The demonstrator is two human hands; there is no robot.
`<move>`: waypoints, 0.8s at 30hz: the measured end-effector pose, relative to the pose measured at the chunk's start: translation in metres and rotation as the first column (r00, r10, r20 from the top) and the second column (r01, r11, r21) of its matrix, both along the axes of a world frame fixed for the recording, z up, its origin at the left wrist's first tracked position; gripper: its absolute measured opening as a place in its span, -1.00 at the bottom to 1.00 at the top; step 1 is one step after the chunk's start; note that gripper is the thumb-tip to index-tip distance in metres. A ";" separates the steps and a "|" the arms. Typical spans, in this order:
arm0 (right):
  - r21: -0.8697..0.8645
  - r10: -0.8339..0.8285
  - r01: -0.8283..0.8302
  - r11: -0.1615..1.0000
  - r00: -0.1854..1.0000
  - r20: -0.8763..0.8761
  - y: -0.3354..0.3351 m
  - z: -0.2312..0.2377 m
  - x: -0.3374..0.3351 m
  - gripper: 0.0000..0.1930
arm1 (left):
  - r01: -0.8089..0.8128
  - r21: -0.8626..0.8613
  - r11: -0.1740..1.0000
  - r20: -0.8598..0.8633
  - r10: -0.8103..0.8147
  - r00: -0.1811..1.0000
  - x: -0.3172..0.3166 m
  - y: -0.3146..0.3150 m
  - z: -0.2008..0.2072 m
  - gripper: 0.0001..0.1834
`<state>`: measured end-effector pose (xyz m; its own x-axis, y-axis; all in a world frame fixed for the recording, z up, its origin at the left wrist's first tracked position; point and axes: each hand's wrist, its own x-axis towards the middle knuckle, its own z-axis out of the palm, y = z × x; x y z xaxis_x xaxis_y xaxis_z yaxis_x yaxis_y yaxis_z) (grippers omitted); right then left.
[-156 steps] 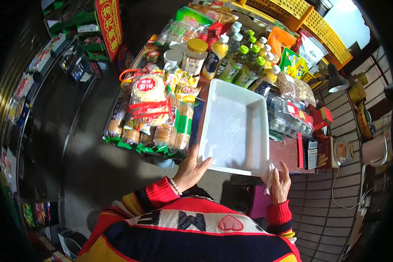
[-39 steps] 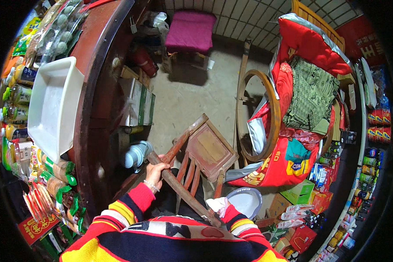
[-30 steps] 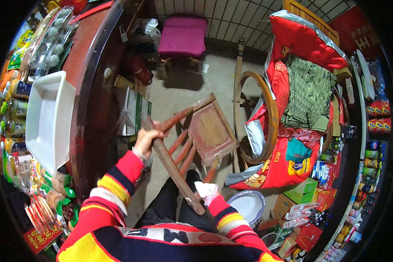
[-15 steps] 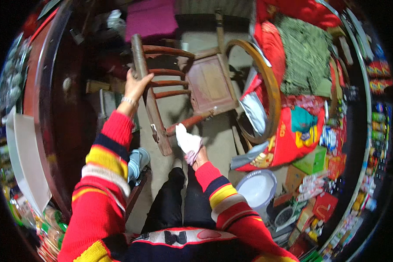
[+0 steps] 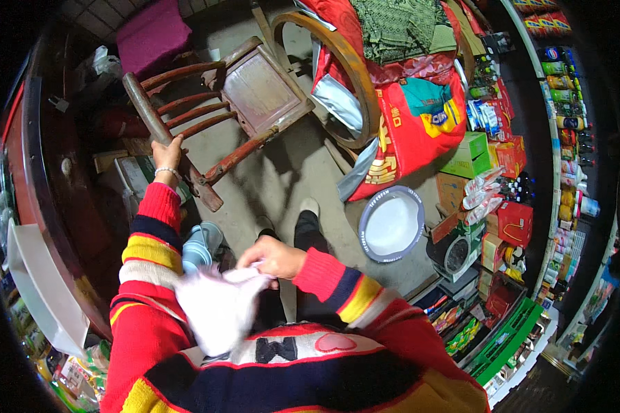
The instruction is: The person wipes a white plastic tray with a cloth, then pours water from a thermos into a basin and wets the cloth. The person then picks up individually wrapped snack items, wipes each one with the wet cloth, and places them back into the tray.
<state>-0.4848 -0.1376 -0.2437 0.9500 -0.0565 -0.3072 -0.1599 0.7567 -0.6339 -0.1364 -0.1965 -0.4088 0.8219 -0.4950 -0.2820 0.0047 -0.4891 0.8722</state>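
Observation:
A worn reddish-brown wooden chair (image 5: 263, 91) is tipped over ahead of me, its slatted side toward my left. My left hand (image 5: 167, 154) is closed around the thick rail at its near left end. Close to my body, my right hand (image 5: 277, 257) grips a white cloth (image 5: 220, 310). The cloth hangs down to the left of that hand, blurred by motion and clear of the chair. Part of it is hidden in my right fingers.
A round wooden hoop-like frame (image 5: 370, 110) stands right of the chair, beside a red bag (image 5: 420, 148). A white basin (image 5: 393, 224) sits on the floor at right, and a light blue bucket (image 5: 198, 242) at left. Shelves of bottles (image 5: 561, 96) line the right.
My right hand has pulled the white cloth back from the chair toward my body, and the cloth now hangs loose. My left hand keeps hold of the chair. The view has shifted.

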 end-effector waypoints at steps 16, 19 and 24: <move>-0.574 -0.659 0.485 0.660 0.007 -0.752 0.032 -0.079 -0.416 -0.74 | 0.021 0.011 1.000 -0.015 -0.021 1.000 -0.165 0.131 0.001 -0.38; -0.488 -0.520 0.347 0.801 -0.001 -0.854 0.026 -0.111 -0.460 -0.55 | -0.074 0.062 0.995 -0.385 0.092 0.919 -0.241 0.242 -0.055 -0.57; -0.334 -0.366 0.183 0.925 0.188 -0.911 0.052 -0.136 -0.441 -0.56 | -0.144 0.384 0.912 -0.342 0.286 0.895 -0.311 0.387 -0.063 -0.47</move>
<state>-0.9262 -0.0860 -0.3799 -0.1282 -0.3685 -0.9208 -0.5033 0.8241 -0.2597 -0.4471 0.1901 -0.4715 0.6879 -0.1336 -0.7134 0.4426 -0.7019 0.5581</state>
